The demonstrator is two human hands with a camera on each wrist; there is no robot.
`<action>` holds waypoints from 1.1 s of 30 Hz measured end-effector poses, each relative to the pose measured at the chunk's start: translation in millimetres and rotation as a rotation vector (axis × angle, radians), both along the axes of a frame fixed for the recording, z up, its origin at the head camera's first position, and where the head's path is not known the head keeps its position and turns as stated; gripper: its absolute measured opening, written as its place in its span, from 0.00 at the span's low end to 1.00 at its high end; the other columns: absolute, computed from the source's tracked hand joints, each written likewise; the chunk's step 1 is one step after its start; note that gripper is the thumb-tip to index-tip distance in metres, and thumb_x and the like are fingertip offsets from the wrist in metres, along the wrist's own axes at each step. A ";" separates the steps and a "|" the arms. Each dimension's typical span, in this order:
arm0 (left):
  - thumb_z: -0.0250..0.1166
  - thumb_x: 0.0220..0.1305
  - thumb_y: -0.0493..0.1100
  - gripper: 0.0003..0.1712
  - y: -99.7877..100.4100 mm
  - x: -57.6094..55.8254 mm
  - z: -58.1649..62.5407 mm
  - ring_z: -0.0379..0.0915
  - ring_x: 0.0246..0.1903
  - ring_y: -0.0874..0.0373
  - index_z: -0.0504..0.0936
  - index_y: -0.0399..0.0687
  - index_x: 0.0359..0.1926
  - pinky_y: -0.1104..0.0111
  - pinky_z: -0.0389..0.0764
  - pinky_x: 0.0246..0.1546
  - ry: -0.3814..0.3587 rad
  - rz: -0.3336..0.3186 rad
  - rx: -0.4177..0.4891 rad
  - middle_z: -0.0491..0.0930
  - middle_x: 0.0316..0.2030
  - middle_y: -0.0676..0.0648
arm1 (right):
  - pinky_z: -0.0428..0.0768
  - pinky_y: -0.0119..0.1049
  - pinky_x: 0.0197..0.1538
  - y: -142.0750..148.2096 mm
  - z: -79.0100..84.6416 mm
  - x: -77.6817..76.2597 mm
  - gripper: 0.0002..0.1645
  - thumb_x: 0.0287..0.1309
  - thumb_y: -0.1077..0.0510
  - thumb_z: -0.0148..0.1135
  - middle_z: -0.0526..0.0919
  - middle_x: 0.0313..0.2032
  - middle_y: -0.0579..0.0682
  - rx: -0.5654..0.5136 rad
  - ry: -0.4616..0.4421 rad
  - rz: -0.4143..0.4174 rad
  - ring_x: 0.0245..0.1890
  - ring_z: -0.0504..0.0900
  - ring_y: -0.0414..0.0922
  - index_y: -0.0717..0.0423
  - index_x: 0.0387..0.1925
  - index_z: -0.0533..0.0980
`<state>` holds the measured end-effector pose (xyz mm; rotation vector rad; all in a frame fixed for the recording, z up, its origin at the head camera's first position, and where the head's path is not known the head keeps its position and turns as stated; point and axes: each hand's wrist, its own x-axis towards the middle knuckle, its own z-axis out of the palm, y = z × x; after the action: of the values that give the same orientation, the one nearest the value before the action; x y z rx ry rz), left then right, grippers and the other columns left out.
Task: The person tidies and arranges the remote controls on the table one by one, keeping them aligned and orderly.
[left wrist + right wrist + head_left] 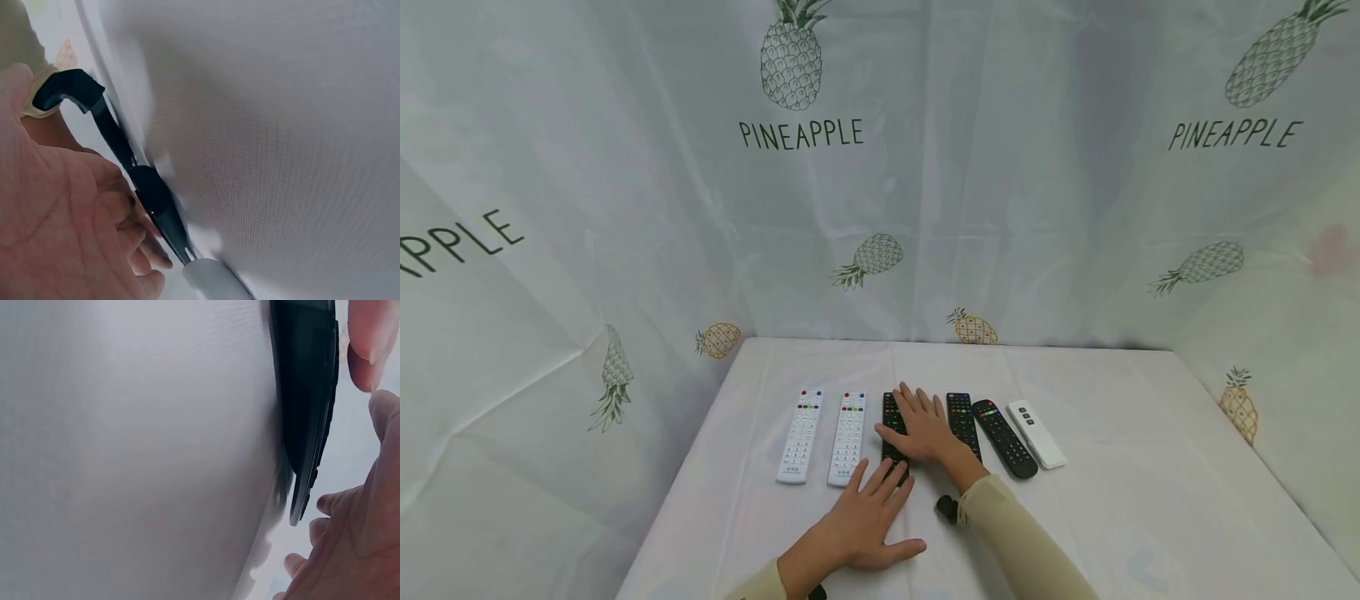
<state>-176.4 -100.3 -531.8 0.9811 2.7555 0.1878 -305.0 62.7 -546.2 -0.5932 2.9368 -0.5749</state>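
The middle black remote control [891, 446] lies lengthwise on the white-covered table, partly hidden by both hands. My right hand [925, 433] spreads over its upper part with the fingers extended. In the right wrist view, that hand [356, 537] is beside the dark edge of a black remote [306, 400]; firm contact cannot be made out. My left hand [872, 521] is nearer, palm down with fingers spread, its fingertips by the remote's lower end. The left wrist view shows its palm [62, 219] and loosely bent fingers holding nothing.
Two white remotes, the outer one [801, 437] and the inner one [847, 439], lie left of the hands. To the right are a black remote [964, 421], a rounded black remote [1004, 438] and a slim white remote [1036, 433]. A pineapple-print curtain [1037, 208] surrounds the table.
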 end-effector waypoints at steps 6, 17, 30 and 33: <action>0.34 0.65 0.81 0.51 3.0 4.1 5.4 0.36 0.79 0.48 0.53 0.57 0.78 0.40 0.41 0.73 -0.010 -0.018 0.017 0.44 0.79 0.49 | 0.43 0.64 0.75 3.9 1.0 3.7 0.53 0.64 0.24 0.42 0.47 0.79 0.52 0.001 0.000 0.008 0.77 0.48 0.61 0.52 0.78 0.51; 0.33 0.68 0.77 0.48 18.9 1.5 4.4 0.47 0.77 0.45 0.57 0.54 0.77 0.40 0.51 0.72 0.152 -0.155 0.166 0.55 0.77 0.49 | 0.43 0.65 0.74 34.1 10.0 7.5 0.54 0.63 0.23 0.43 0.50 0.78 0.55 -0.044 0.115 0.028 0.76 0.49 0.63 0.54 0.76 0.55; 0.31 0.73 0.72 0.42 39.9 -1.7 5.5 0.51 0.76 0.48 0.63 0.55 0.74 0.42 0.54 0.72 0.169 -0.183 0.154 0.58 0.76 0.48 | 0.43 0.65 0.74 93.7 10.3 12.1 0.54 0.62 0.26 0.49 0.53 0.77 0.56 0.003 0.103 -0.032 0.76 0.50 0.62 0.57 0.76 0.56; 0.31 0.72 0.74 0.44 46.6 -3.0 6.0 0.49 0.76 0.49 0.60 0.55 0.75 0.42 0.52 0.72 0.158 -0.188 0.124 0.55 0.77 0.49 | 0.43 0.66 0.74 103.9 8.9 11.4 0.54 0.62 0.25 0.48 0.53 0.77 0.58 0.008 0.088 -0.050 0.76 0.50 0.63 0.58 0.75 0.56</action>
<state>-179.4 -53.7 -525.8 1.3345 2.7968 0.2631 -293.6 166.6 -537.3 -0.5602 3.0423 -0.5563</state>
